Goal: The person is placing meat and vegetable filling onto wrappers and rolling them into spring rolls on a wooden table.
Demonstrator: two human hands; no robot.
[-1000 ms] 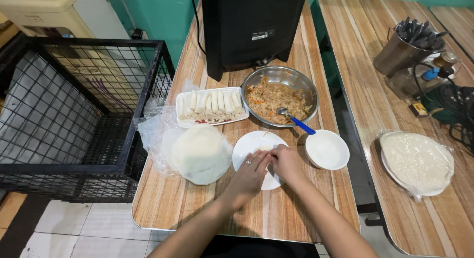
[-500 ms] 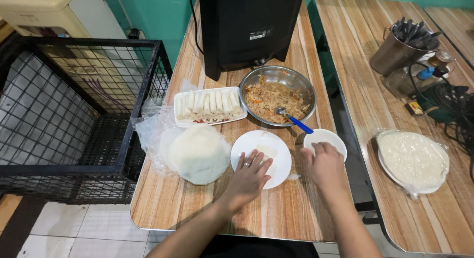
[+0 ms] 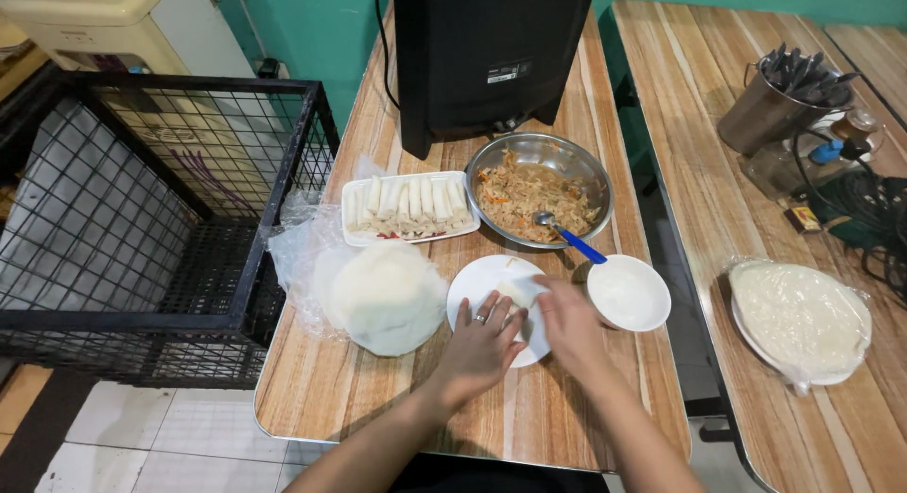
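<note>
My left hand (image 3: pixel 479 345), a ring on one finger, lies flat with fingers spread on the lower edge of a white plate (image 3: pixel 477 280). On that plate lies a pale rolled wrapper (image 3: pixel 517 291). My right hand (image 3: pixel 567 320) touches the roll's right end with its fingertips. Just right of the plate stands a small white bowl (image 3: pixel 628 292). Behind it a steel bowl (image 3: pixel 540 198) holds shredded filling and a blue-handled spoon (image 3: pixel 570 240). A white tray (image 3: pixel 408 209) of several finished rolls sits behind the plate.
A stack of round wrappers (image 3: pixel 387 296) on clear plastic lies left of the plate. A black speaker (image 3: pixel 487 54) stands at the back. A black wire crate (image 3: pixel 142 219) borders the table's left. On the right table are another wrapped plate of wrappers (image 3: pixel 801 316), a utensil pot (image 3: pixel 770 106) and cables.
My right hand went to the small white bowl and has come back to the roll on the plate. My left hand stayed flat on the plate.
</note>
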